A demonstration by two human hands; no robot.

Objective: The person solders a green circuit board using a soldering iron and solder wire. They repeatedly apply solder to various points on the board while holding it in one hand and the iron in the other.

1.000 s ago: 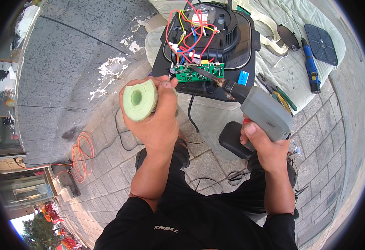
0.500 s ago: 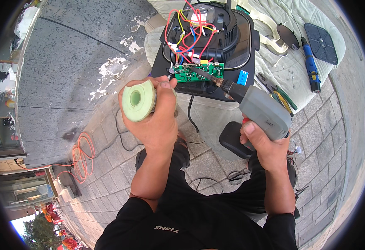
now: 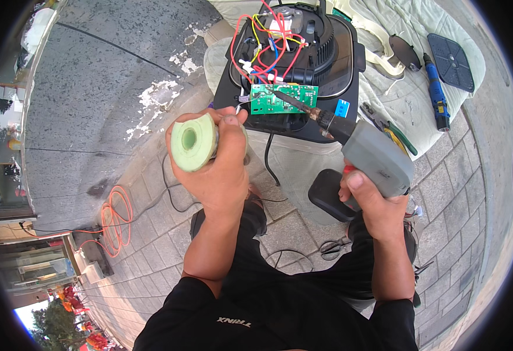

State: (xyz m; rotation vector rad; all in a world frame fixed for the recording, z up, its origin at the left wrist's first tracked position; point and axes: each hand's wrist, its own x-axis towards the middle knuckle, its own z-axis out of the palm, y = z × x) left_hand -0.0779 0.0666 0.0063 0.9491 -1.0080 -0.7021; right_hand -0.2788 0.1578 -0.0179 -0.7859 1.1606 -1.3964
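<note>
My left hand (image 3: 218, 164) is closed round a pale green spool of solder wire (image 3: 189, 146); a short end of wire sticks out by its fingertips toward the circuit board. The green circuit board (image 3: 291, 100) lies on the near part of a black appliance (image 3: 227, 96), with red, yellow and blue wires (image 3: 268, 44) running above it. In my right hand (image 3: 376, 205) is a grey pistol-shaped soldering gun (image 3: 379, 161), gripped by its handle. Its dark tip reaches over the board's upper left, close to the solder joints; whether it touches them I cannot tell.
On the pale cloth (image 3: 408, 108) to the right lie a blue pen-shaped tool (image 3: 436, 96), pliers (image 3: 402, 137) and a black square plate (image 3: 450, 61). A black box (image 3: 331, 196) sits below the appliance. Scissors (image 3: 330, 250) and an orange cord (image 3: 116, 222) are on the paving.
The circuit board has shifted slightly right and its face catches more light. The soldering gun has moved a little right and down. My left hand has hardly moved.
</note>
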